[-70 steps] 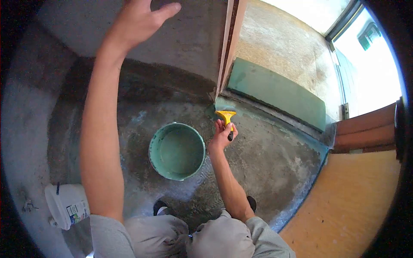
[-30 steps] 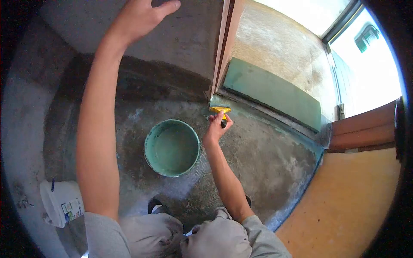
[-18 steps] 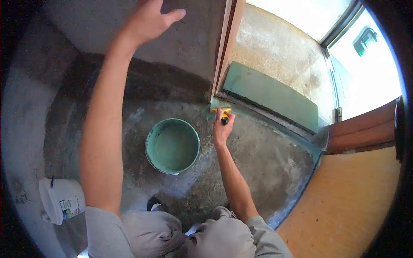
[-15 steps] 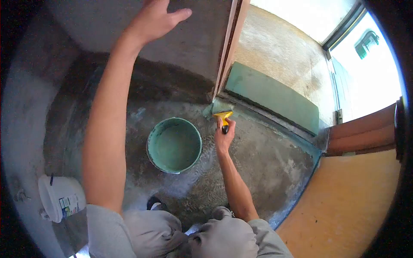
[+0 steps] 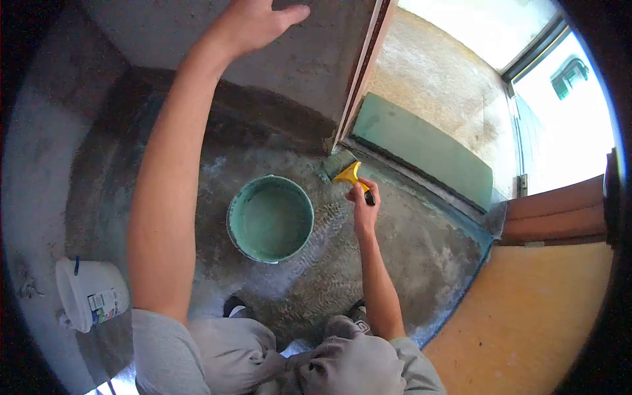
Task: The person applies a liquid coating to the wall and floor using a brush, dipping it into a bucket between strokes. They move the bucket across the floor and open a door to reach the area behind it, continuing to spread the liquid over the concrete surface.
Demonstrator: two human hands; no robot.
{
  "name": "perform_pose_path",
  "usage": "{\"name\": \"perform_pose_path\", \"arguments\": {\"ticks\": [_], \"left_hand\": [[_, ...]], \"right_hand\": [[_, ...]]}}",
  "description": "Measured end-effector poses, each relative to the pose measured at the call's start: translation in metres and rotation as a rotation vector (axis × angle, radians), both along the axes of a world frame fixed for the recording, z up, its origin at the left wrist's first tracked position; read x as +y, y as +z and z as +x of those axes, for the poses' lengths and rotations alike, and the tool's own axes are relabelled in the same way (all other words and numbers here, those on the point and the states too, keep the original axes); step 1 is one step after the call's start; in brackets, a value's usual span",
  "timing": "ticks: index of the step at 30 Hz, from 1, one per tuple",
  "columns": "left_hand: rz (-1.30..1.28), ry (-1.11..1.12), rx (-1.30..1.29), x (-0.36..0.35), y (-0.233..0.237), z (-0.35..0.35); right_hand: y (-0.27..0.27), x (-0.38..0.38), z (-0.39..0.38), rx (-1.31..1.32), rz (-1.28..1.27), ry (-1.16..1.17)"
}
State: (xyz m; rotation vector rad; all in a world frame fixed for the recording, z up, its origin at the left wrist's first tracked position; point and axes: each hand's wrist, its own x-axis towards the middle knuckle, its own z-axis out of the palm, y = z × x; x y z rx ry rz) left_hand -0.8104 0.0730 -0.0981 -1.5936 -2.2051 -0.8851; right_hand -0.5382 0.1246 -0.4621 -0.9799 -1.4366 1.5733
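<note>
A wide brush (image 5: 346, 172) with a yellow ferrule and black-tipped handle is in my right hand (image 5: 364, 202). Its bristles touch the floor beside the foot of the door frame (image 5: 364, 72). My left hand (image 5: 255, 25) is raised against or near the grey wall (image 5: 296, 62), thumb apart from the rest; its other fingers are partly cut off by the top edge, and nothing shows in it. Between my arms a round green bucket (image 5: 270, 218) stands on the floor, holding greenish liquid.
A white bucket (image 5: 92, 295) with a label leans at the left wall. Beyond the doorway's edge lies a green step (image 5: 423, 151). On the right are a reddish-brown sill (image 5: 556, 212) and a yellow-orange surface (image 5: 526, 309). My shoes stand on the wet grey floor (image 5: 289, 289).
The brush has turned in my right hand, its handle now slanting down to the right, and the hand sits farther right. The whole view has shifted slightly.
</note>
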Motion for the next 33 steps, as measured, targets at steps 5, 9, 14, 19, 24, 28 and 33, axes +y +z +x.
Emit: {"name": "perform_pose_path", "arguments": {"ticks": [5,9,14,19,24,28,33], "left_hand": [[-0.026,0.009,-0.06,0.002,0.001,-0.001],[0.011,-0.02,0.075,0.006,-0.008,-0.015],[0.022,-0.04,0.036,0.003,-0.003,-0.007],[0.006,-0.03,0.029,0.003,-0.003,-0.011],[0.007,-0.005,-0.019,0.0,-0.004,0.001],[-0.014,-0.012,-0.012,0.002,-0.003,-0.007],[0.007,-0.042,-0.02,0.006,-0.006,-0.009]], "right_hand": [[-0.02,0.006,0.008,-0.021,-0.015,0.147],[-0.011,0.007,0.018,-0.015,-0.072,0.115],[-0.02,0.003,0.003,0.132,0.036,-0.027],[-0.037,0.015,0.011,0.121,-0.17,0.135],[-0.031,0.049,0.031,0.137,-0.178,0.21],[-0.035,0.061,0.035,0.186,-0.239,0.254],[-0.054,0.061,0.025,0.237,-0.328,0.17]]}}
